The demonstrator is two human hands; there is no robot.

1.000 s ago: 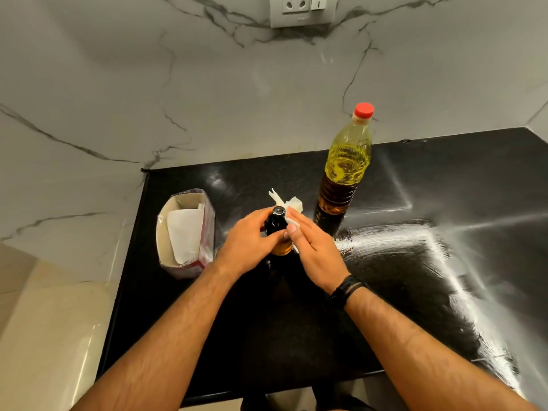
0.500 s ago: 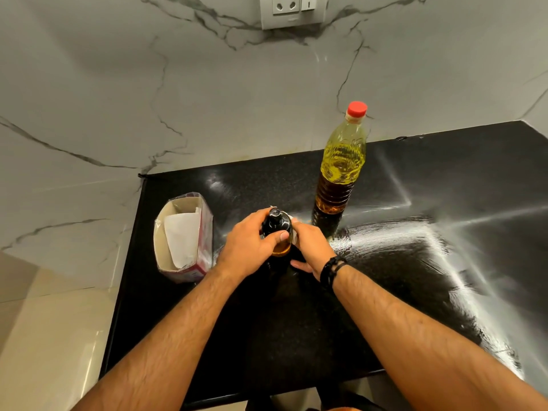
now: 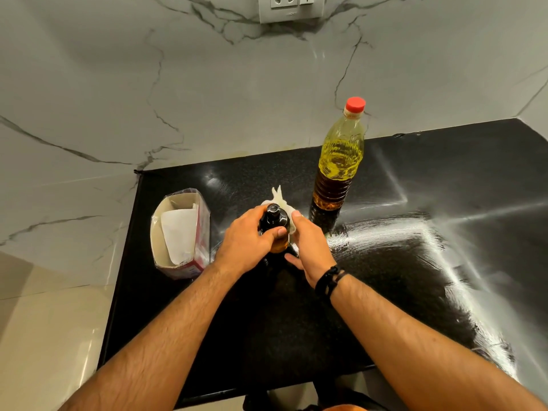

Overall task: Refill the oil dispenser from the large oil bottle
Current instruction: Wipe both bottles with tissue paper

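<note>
Black speckled countertop (image 3: 385, 292) is running up against a grey-veined marble wall (image 3: 207, 99), with glare streaking across its right half and washing out the surface detail there. At the top edge a wall socket plate (image 3: 292, 7) is getting cut off by the frame. Near the middle of the counter, the left hand (image 3: 247, 243) is wrapping around the oil dispenser (image 3: 274, 228), thumb lying across its front; the dispenser is standing upright, dark on top with amber oil showing low down, and most of its body is hiding behind the fingers. The right hand (image 3: 311, 250) is pressing a white tissue (image 3: 281, 203) against the dispenser's right side, fingers appearing to curl around the paper, though the far side of that grip is not showing. Just behind and to the right, the large oil bottle (image 3: 339, 161) is standing apart from both hands, red cap (image 3: 355, 104) on; a band under the cap is carrying print too small to read. Left of the hands, an opened carton (image 3: 181, 232) with white paper inside is sitting on the counter, its red lettering blurring out. A dark wristband (image 3: 329, 278) is circling the right wrist.
</note>
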